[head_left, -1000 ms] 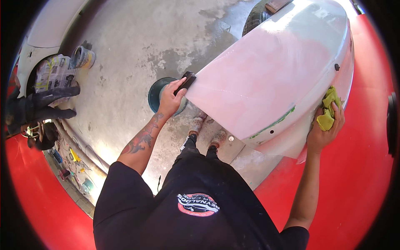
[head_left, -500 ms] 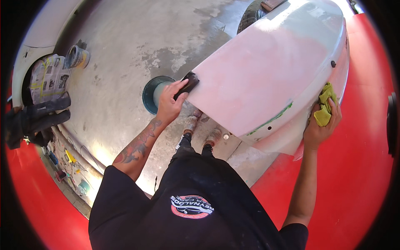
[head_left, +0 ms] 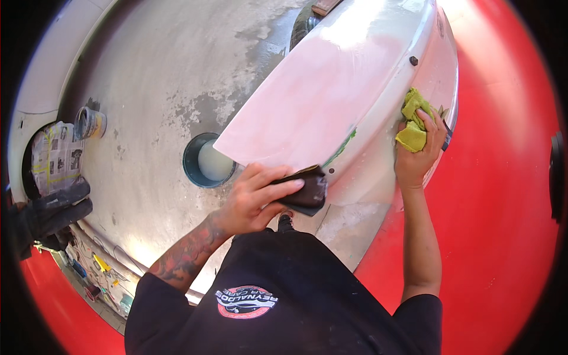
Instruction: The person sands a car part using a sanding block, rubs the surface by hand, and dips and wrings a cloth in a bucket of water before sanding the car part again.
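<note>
A car body panel (head_left: pixel 313 100) with pinkish-white, wet-looking primer stretches from the middle to the far right. My left hand (head_left: pixel 257 198) is closed round a dark sanding block (head_left: pixel 302 192), which seems to have sandpaper folded about it. The block is at the panel's near edge; whether it touches there I cannot tell. On the panel's right side, my right hand (head_left: pixel 421 151) grips a crumpled yellow-green cloth (head_left: pixel 412 121). A green streak (head_left: pixel 341 147) marks the panel's near right edge, beside a small round hole (head_left: pixel 331 171).
A dark bucket (head_left: pixel 188 161) of cloudy water stands on the patchy concrete floor (head_left: pixel 171 71), left of the panel's corner. Farther left are a smaller tub (head_left: pixel 90 123) and a car body whose wheel opening is covered with newspaper (head_left: pixel 56 157). A red surface (head_left: pixel 497 195) lies right.
My left hand has brought the sanding block from the panel's left corner toward me and rightward along the near edge. My right hand keeps the cloth at the panel's side. The view has shifted.
</note>
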{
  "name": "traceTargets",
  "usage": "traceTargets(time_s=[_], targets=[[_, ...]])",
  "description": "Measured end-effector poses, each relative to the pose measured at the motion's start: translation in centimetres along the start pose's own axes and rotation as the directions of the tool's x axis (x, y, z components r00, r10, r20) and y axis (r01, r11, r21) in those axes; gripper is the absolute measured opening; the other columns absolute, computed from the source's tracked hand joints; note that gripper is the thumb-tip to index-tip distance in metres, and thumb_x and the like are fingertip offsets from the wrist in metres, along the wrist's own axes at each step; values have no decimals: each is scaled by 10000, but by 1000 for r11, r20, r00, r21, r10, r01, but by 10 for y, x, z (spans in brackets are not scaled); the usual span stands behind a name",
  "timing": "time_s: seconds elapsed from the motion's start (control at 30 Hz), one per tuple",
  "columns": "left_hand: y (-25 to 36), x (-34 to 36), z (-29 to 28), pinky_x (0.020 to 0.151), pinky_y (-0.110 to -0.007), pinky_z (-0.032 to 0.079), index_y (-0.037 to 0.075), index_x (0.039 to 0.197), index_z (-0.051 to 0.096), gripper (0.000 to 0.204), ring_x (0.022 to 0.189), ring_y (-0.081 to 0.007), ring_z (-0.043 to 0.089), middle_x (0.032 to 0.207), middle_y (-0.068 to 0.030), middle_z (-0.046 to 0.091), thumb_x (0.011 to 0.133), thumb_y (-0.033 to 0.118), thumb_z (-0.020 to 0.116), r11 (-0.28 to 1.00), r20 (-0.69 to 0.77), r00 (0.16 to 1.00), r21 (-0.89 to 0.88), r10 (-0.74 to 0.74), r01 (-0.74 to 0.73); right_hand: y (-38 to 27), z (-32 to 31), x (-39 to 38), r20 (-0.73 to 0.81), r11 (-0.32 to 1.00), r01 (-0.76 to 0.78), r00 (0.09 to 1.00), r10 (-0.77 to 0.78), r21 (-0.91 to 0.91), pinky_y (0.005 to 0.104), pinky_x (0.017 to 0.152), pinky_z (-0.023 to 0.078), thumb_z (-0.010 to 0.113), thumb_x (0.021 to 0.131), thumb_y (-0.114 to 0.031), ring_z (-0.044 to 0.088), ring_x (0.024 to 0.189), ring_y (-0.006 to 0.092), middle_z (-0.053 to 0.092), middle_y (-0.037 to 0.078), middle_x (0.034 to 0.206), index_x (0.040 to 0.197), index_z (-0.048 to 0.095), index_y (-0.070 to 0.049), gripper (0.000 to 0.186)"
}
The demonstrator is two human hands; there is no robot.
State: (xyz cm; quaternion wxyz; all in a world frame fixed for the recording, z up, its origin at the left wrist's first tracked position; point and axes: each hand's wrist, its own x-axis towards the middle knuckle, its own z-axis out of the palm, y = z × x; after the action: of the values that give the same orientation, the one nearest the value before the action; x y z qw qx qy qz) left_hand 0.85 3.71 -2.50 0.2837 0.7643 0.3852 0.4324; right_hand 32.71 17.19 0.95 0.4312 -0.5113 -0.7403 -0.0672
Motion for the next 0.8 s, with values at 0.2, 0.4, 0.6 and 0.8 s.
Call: traceTargets(time_s=[0.2,0.4,0.6,0.8], targets=[[-48,126,19,946,-409,499,79,1296,668,478,1061,-348,641,1247,-165,682,822,29,714,997,-76,994,-1,78,-78,-1,12,-10,0,998,-26,1000,26,57,442,1033,480,801,712,-68,565,1239,389,582,189,1287,1179,681,-77,482],[-54,180,33,970,-392,491,105,1311,662,441,1095,-325,627,1230,-147,683,873,72,706,1000,-171,985,13,22,-20,6,14,-7,-18,996,-22,1000,24,84,445,1028,483,835,686,-106,575,1221,386,597,188,1243,1178,687,-89,514],[15,-6,-1,885,-423,505,45,1259,704,516,1011,-352,624,1243,-194,648,748,30,773,988,-17,993,97,-118,119,1,13,-8,-28,996,-75,997,77,58,443,1026,480,843,705,-104,579,1222,374,606,171,1265,1182,690,-95,501],[-26,168,25,873,-426,533,123,1279,694,433,1014,-367,643,1184,-159,680,849,104,736,975,-121,985,203,119,-93,5,21,-11,-73,997,-45,996,49,58,435,951,510,890,642,-165,598,1161,362,616,131,1252,1148,705,-151,539]])
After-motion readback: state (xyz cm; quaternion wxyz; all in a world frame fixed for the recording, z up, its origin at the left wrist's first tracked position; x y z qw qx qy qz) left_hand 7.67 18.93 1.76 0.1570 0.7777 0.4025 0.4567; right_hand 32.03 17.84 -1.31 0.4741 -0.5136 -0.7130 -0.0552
